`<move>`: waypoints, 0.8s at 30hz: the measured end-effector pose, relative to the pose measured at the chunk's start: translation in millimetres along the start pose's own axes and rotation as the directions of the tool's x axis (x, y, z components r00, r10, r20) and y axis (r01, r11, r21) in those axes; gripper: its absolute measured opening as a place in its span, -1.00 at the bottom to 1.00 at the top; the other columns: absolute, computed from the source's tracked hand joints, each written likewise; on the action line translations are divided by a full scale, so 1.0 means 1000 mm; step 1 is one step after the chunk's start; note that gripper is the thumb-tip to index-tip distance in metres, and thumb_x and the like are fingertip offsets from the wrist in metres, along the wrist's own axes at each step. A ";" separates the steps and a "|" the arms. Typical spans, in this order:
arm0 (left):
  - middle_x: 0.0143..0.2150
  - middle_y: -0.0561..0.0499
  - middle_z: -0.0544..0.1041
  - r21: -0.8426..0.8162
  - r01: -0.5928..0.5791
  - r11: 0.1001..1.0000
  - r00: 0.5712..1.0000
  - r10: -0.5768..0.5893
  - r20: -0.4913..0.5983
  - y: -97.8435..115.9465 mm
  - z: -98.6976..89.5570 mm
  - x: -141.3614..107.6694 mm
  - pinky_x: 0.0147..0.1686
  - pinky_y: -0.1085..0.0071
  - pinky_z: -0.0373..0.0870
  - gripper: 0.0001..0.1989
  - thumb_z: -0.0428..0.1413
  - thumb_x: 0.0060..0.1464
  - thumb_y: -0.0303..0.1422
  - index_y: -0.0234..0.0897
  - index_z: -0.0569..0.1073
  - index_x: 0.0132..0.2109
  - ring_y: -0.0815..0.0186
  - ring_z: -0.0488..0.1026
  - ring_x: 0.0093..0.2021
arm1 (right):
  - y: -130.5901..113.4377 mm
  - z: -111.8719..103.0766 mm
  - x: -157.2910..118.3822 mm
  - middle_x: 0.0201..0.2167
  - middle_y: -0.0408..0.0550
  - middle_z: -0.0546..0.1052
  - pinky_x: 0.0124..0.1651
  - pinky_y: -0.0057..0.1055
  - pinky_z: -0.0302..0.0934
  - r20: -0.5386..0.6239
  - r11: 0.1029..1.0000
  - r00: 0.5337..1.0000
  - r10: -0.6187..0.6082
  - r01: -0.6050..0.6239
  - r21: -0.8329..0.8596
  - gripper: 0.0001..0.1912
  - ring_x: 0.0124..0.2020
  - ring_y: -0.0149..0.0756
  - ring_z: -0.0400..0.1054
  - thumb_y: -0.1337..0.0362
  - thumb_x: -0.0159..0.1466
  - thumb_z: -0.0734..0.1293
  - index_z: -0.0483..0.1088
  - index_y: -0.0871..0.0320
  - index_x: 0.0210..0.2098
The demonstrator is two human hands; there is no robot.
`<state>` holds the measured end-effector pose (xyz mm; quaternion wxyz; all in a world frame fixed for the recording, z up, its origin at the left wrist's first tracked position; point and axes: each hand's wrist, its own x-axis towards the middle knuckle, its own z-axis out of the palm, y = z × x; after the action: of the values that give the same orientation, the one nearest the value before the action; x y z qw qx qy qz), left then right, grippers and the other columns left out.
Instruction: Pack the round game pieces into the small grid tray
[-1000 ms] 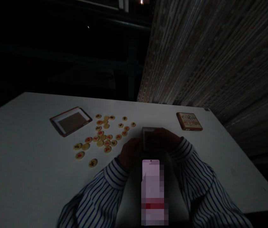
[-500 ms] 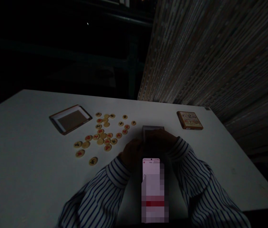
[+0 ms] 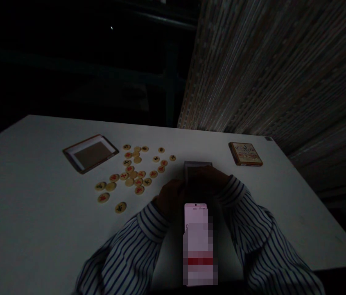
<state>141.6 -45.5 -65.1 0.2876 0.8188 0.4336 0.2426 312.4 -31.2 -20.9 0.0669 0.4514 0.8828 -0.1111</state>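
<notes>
In the dim light a shallow grey-white tray or box part [image 3: 197, 164] shows its far rim behind my hands. My left hand [image 3: 170, 197] is by its left side, with the fingers curled toward it; shadow hides what they hold, if anything. Bent over the tray's right part is my right hand [image 3: 209, 178], its fingertips lost in the dark. Left of my hands lie several round wooden Chinese chess pieces [image 3: 139, 174]. Some show red or black characters and others are blank side up. One black-marked piece [image 3: 120, 207] lies apart, nearer to me.
A lit phone [image 3: 195, 233], partly pixelated, lies between my forearms. An open box lid or tray [image 3: 91, 153] sits at the far left of the white table [image 3: 53, 229]. Farther right is a closed, printed box [image 3: 245, 154]. Stacked sheet-like material [image 3: 252, 61] rises behind the table.
The view has shifted very slightly. Both hands stay at the tray with barely any movement, and the chess pieces lie as before.
</notes>
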 end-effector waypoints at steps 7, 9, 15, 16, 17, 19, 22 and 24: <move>-0.24 -0.06 0.50 0.006 0.015 1.000 1.000 -0.015 0.023 0.002 -0.001 -0.001 -0.21 0.35 0.36 -0.72 -0.08 0.03 -0.42 -0.27 0.45 -0.15 0.28 0.43 -0.24 | 0.004 0.004 0.001 -0.32 -0.05 0.51 -0.31 -0.45 0.13 0.000 0.999 0.999 -0.040 0.040 -0.026 -0.83 -0.28 -0.32 0.36 0.31 0.17 0.21 0.43 0.15 -0.32; -0.23 -0.07 0.50 -0.001 0.025 1.000 1.000 -0.025 0.015 0.003 -0.002 -0.001 -0.20 0.35 0.35 -0.72 -0.08 0.03 -0.42 -0.28 0.45 -0.14 0.28 0.43 -0.22 | 0.003 0.004 0.001 -0.33 -0.07 0.50 -0.32 -0.46 0.12 -0.010 0.998 0.998 -0.059 0.059 -0.005 -0.84 -0.29 -0.34 0.36 0.30 0.16 0.22 0.43 0.12 -0.32; -0.23 -0.10 0.50 0.007 0.050 0.999 0.998 -0.051 0.026 0.006 -0.002 0.000 -0.18 0.35 0.34 -0.73 -0.08 0.04 -0.41 -0.32 0.46 -0.17 0.26 0.43 -0.21 | 0.002 0.003 0.000 -0.35 -0.07 0.51 -0.32 -0.44 0.13 -0.006 0.997 0.997 -0.080 0.079 -0.009 -0.83 -0.30 -0.35 0.35 0.29 0.17 0.21 0.43 0.14 -0.35; -0.22 -0.10 0.50 0.003 0.054 0.999 0.998 -0.054 0.019 0.006 -0.002 0.000 -0.18 0.35 0.34 -0.73 -0.08 0.04 -0.42 -0.31 0.46 -0.17 0.27 0.43 -0.21 | 0.002 0.003 0.000 -0.34 -0.07 0.51 -0.31 -0.44 0.13 -0.004 0.996 0.996 -0.090 0.090 -0.008 -0.83 -0.29 -0.35 0.35 0.29 0.16 0.21 0.43 0.14 -0.35; -0.23 -0.09 0.50 0.000 0.057 0.998 0.998 -0.057 0.015 0.006 -0.002 0.000 -0.19 0.35 0.35 -0.73 -0.08 0.04 -0.42 -0.30 0.46 -0.17 0.27 0.43 -0.22 | 0.002 0.003 0.001 -0.33 -0.07 0.51 -0.30 -0.44 0.13 -0.004 0.995 0.995 -0.101 0.101 -0.005 -0.84 -0.28 -0.35 0.35 0.30 0.16 0.21 0.43 0.13 -0.35; -0.24 -0.09 0.50 0.001 0.057 0.998 0.998 -0.057 0.019 0.006 -0.002 0.000 -0.22 0.35 0.35 -0.74 -0.08 0.04 -0.42 -0.30 0.46 -0.18 0.27 0.43 -0.24 | 0.001 0.003 0.000 -0.34 -0.07 0.51 -0.29 -0.44 0.13 -0.011 0.994 0.994 -0.107 0.107 -0.004 -0.83 -0.27 -0.35 0.35 0.34 0.16 0.21 0.44 0.14 -0.36; -0.25 -0.09 0.50 0.011 0.058 0.998 0.998 -0.058 0.029 0.006 -0.003 0.000 -0.23 0.35 0.36 -0.74 -0.07 0.02 -0.44 -0.31 0.46 -0.18 0.27 0.43 -0.25 | 0.000 0.001 0.000 -0.37 -0.06 0.51 -0.30 -0.45 0.13 -0.021 0.995 0.994 -0.103 0.103 -0.004 -0.83 -0.29 -0.36 0.35 0.35 0.15 0.21 0.44 0.16 -0.38; -0.24 -0.10 0.50 0.009 0.058 0.998 0.998 -0.058 0.024 0.006 -0.002 0.000 -0.20 0.34 0.35 -0.73 -0.07 0.02 -0.44 -0.32 0.45 -0.17 0.27 0.43 -0.23 | -0.001 0.000 0.000 -0.37 -0.07 0.51 -0.30 -0.45 0.12 -0.017 0.994 0.994 -0.112 0.112 0.005 -0.84 -0.30 -0.36 0.35 0.34 0.15 0.21 0.44 0.15 -0.38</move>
<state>143.6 -47.5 -59.2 0.2962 0.8099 0.4547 0.2225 312.0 -31.6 -20.9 0.0518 0.4024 0.9069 -0.1134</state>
